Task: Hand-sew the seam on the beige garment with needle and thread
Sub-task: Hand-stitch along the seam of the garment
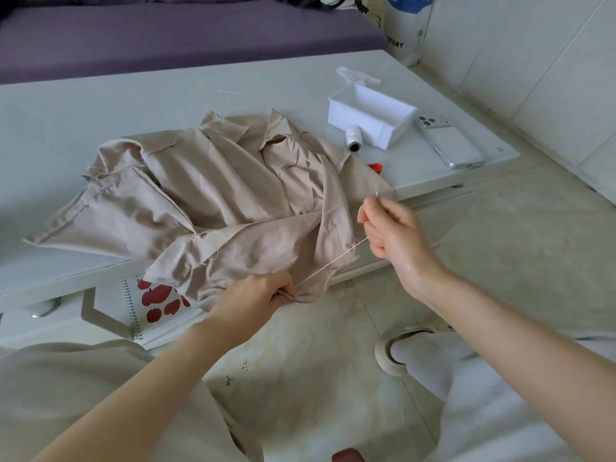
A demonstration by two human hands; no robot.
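Note:
A crumpled beige garment [206,195] lies on the white table [66,108], its near corner hanging over the front edge. My left hand [256,300] pinches that hanging edge at the seam. My right hand [391,233] is raised to the right of the cloth and pinches a thin needle [377,195] whose tip points up. A pale thread [330,263] runs taut from the seam by my left fingers up to my right hand.
A white plastic box [373,116] stands at the back right with a white thread spool [353,139] in front and a phone [448,141] beside it. A small red object [376,167] peeks from under the garment. A spiral notebook with apples [156,305] sits under the table.

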